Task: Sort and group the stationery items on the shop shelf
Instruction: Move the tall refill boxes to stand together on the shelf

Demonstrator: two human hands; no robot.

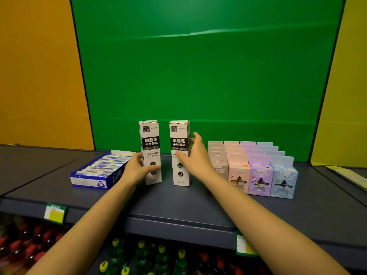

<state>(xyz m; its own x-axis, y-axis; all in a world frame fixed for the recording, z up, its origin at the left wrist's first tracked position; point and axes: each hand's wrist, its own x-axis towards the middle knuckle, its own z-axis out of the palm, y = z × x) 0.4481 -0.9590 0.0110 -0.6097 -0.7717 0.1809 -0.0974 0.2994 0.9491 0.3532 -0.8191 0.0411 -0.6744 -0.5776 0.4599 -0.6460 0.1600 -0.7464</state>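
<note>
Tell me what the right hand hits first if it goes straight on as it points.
The right-hand tall white-and-black cardboard box; the right hand sits at its side, contact unclear.
</note>
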